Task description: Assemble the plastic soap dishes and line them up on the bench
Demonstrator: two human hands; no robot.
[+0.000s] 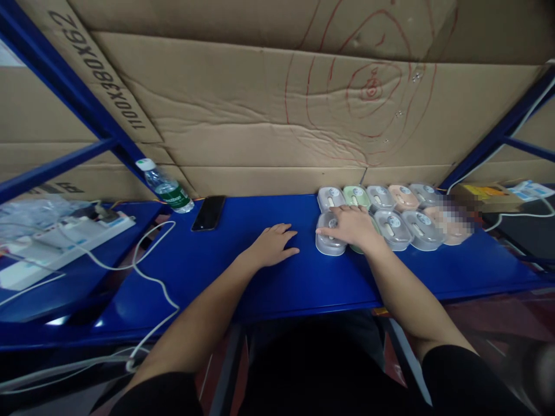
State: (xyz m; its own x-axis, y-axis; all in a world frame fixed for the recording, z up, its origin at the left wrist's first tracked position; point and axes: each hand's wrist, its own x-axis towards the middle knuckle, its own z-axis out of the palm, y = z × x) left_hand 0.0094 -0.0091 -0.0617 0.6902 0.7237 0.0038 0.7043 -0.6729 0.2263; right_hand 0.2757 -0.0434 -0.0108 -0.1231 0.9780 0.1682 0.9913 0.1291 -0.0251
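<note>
Small plastic containers with clear lids stand in two rows on the blue table (208, 260), to the right of centre. My right hand (353, 225) lies over the left end of the front row, fingers stretched out and thumb reaching across a grey container (330, 245). Beneath that hand, a front-row container with a greenish edge is mostly covered. Just behind the fingertips are a light green container (356, 196) and another grey container (329, 196). My left hand (272, 245) rests on the table left of the rows, fingers apart, holding nothing.
A phone (208, 213) and a water bottle (169, 188) sit at the back left. White cable (162, 283) loops over the left side near a power strip (65, 248). Cardboard (225, 115) walls the back. An open box (489, 199) stands far right, beside a blurred patch.
</note>
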